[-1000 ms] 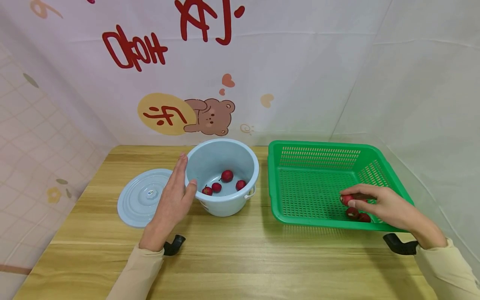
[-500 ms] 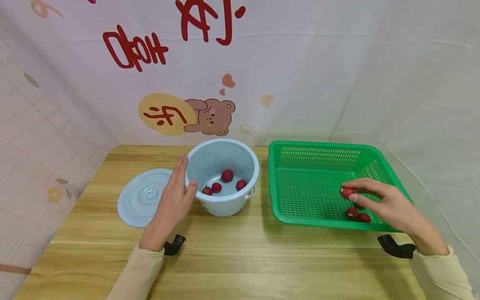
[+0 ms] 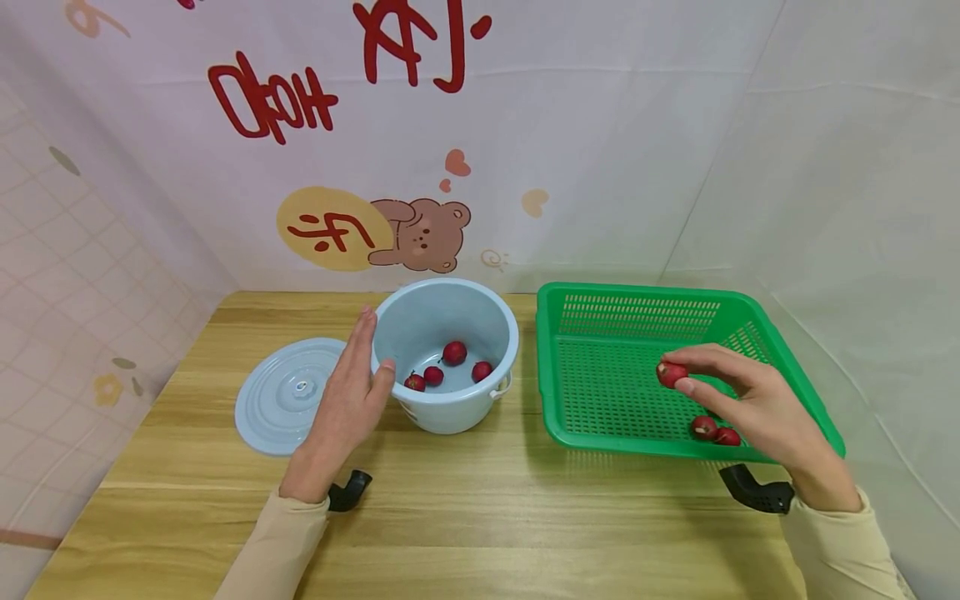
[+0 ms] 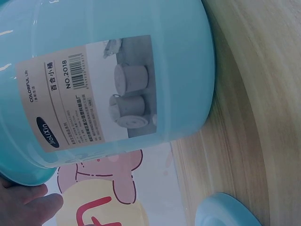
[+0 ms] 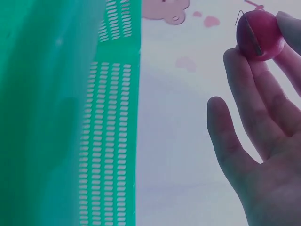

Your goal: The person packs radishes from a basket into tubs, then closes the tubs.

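My right hand (image 3: 750, 400) pinches a red radish (image 3: 671, 374) between thumb and fingertips, above the green basket (image 3: 551, 392). In the right wrist view the radish (image 5: 260, 36) shows a thin root and a dark streak, with the little finger held apart. Two more radishes (image 3: 704, 427) lie in the basket's near right corner, below the hand. With fingers straight, my left hand (image 3: 347, 404) rests against the left side of the light blue bucket (image 3: 446, 414). Several radishes (image 3: 453, 352) lie on the bucket's floor. A printed label (image 4: 89, 94) shows on its side in the left wrist view.
A round blue lid (image 3: 277, 400) lies flat left of the bucket, partly behind the left hand. The bucket's white handle (image 3: 501, 386) hangs at its right. Basket and bucket stand side by side on the wooden table (image 3: 525, 533), before a printed cloth wall (image 3: 615, 167).
My right hand has lifted the radish from beside the others in the basket and moved it up and to the left. The left hand and the bucket have stayed in place.
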`<state>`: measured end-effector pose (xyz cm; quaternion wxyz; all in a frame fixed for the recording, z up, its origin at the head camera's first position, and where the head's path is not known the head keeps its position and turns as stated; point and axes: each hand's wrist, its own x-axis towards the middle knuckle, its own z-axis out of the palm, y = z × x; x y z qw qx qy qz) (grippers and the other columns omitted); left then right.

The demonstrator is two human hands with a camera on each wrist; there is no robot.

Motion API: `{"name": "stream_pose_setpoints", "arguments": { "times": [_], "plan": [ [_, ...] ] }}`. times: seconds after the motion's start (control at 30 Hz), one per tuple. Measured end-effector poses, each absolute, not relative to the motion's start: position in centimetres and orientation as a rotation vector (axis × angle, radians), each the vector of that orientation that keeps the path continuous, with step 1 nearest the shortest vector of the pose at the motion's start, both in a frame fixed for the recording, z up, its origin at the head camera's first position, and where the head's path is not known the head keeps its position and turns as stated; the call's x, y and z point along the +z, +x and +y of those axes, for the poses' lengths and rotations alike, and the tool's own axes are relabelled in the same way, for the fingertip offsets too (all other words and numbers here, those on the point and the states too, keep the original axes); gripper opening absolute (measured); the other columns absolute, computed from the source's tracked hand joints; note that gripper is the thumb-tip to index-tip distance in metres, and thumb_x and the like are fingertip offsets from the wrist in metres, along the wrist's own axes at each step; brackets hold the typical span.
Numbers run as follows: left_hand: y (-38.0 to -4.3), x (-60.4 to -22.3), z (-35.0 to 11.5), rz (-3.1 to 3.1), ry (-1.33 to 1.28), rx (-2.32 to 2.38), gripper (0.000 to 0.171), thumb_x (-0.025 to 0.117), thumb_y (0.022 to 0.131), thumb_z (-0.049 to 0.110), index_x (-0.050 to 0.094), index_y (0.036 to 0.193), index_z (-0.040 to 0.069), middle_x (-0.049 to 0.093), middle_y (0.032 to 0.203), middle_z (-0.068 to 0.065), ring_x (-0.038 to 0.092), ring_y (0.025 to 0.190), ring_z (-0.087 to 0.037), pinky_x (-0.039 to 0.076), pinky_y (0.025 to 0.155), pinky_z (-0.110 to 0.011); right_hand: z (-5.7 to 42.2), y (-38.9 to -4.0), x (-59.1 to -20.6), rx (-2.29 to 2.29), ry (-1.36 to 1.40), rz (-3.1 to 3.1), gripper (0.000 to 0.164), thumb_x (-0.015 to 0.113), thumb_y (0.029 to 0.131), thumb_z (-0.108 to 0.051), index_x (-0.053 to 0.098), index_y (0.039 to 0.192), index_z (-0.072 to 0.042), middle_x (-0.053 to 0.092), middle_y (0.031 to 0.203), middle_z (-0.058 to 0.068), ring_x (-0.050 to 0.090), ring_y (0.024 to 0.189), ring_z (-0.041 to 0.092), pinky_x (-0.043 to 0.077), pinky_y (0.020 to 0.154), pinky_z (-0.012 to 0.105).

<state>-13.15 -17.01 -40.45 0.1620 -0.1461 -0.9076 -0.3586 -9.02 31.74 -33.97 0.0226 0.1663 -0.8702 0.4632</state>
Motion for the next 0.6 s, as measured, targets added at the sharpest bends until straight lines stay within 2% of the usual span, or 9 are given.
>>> {"name": "stream_pose_setpoints", "arguments": {
  "times": [0.07, 0.1, 0.23, 0.3, 0.33, 0.4, 0.47, 0.53, 0.6],
  "plan": [
    [-13.2, -40.5, -17.0, -2.589, -0.421, -1.023, 0.069, 0.046, 0.107, 0.029, 0.019, 0.165, 0.003, 0.017, 0.172, -0.011, 0.021, 0.156, -0.033, 0.025, 0.121, -0.06, 31.2, -9.1, -33.9, 1.379, 0.553, -2.666, 0.034, 0.065, 0.1, -0.003, 0.068, 0.133, -0.012, 0.066, 0.128, -0.001, 0.068, 0.09, 0.013, 0.053, 0.051, 0.026],
    [-13.2, -40.5, -17.0, -2.588, -0.423, -1.024, 0.069, 0.046, 0.108, 0.03, 0.019, 0.165, 0.003, 0.017, 0.172, -0.011, 0.021, 0.156, -0.033, 0.025, 0.121, -0.06, 31.0, -9.2, -33.8, 1.356, 0.577, -2.646, 0.035, 0.066, 0.1, -0.001, 0.068, 0.133, -0.011, 0.066, 0.129, -0.001, 0.067, 0.093, 0.01, 0.053, 0.053, 0.023],
    [-13.2, -40.5, -17.1, -2.584, -0.428, -1.026, 0.069, 0.045, 0.108, 0.033, 0.019, 0.165, 0.003, 0.017, 0.172, -0.011, 0.021, 0.156, -0.033, 0.025, 0.122, -0.06, 29.8, -9.6, -33.5, 1.299, 0.683, -2.544, 0.039, 0.067, 0.094, 0.009, 0.07, 0.13, -0.007, 0.067, 0.129, 0.004, 0.064, 0.113, 0.008, 0.052, 0.08, 0.013],
    [-13.2, -40.5, -17.2, -2.581, -0.427, -1.028, 0.069, 0.045, 0.108, 0.032, 0.019, 0.165, 0.003, 0.017, 0.172, -0.012, 0.021, 0.157, -0.033, 0.025, 0.122, -0.06, 29.1, -9.7, -33.3, 1.34, 0.708, -2.512, 0.039, 0.067, 0.094, 0.011, 0.07, 0.129, -0.006, 0.066, 0.129, 0.005, 0.063, 0.112, 0.009, 0.053, 0.066, 0.015],
    [-13.2, -40.6, -17.2, -2.58, -0.427, -1.03, 0.069, 0.046, 0.108, 0.03, 0.019, 0.165, 0.003, 0.017, 0.172, -0.012, 0.021, 0.157, -0.033, 0.025, 0.122, -0.06, 28.8, -9.7, -33.1, 1.343, 0.72, -2.494, 0.039, 0.067, 0.094, 0.012, 0.071, 0.128, -0.005, 0.066, 0.129, 0.006, 0.064, 0.114, 0.011, 0.052, 0.069, 0.015],
    [-13.2, -40.6, -17.2, -2.581, -0.426, -1.03, 0.069, 0.046, 0.108, 0.03, 0.018, 0.165, 0.003, 0.016, 0.172, -0.01, 0.02, 0.157, -0.032, 0.025, 0.122, -0.059, 28.0, -9.8, -32.9, 1.372, 0.735, -2.47, 0.038, 0.066, 0.093, 0.012, 0.071, 0.128, -0.005, 0.067, 0.129, 0.005, 0.064, 0.115, 0.012, 0.05, 0.062, 0.017],
    [-13.2, -40.6, -17.2, -2.583, -0.424, -1.029, 0.069, 0.046, 0.108, 0.031, 0.018, 0.165, 0.004, 0.015, 0.173, -0.008, 0.02, 0.157, -0.031, 0.024, 0.122, -0.059, 27.3, -9.8, -32.7, 1.405, 0.741, -2.444, 0.039, 0.067, 0.093, 0.013, 0.071, 0.127, -0.004, 0.067, 0.129, 0.005, 0.064, 0.116, 0.013, 0.053, 0.068, 0.017],
    [-13.2, -40.6, -17.2, -2.586, -0.423, -1.033, 0.069, 0.045, 0.108, 0.032, 0.017, 0.166, 0.005, 0.014, 0.173, -0.007, 0.019, 0.157, -0.031, 0.024, 0.122, -0.059, 26.6, -10.0, -32.6, 1.448, 0.777, -2.395, 0.04, 0.066, 0.091, 0.017, 0.071, 0.126, -0.001, 0.068, 0.127, 0.008, 0.064, 0.117, 0.016, 0.053, 0.086, 0.018],
    [-13.2, -40.5, -17.2, -2.587, -0.423, -1.037, 0.069, 0.045, 0.108, 0.031, 0.017, 0.166, 0.005, 0.014, 0.173, -0.006, 0.019, 0.157, -0.031, 0.024, 0.122, -0.059, 25.9, -10.3, -32.7, 1.488, 0.829, -2.337, 0.041, 0.066, 0.088, 0.02, 0.071, 0.124, 0.002, 0.069, 0.125, 0.011, 0.064, 0.116, 0.018, 0.052, 0.094, 0.021]
  ]
}}
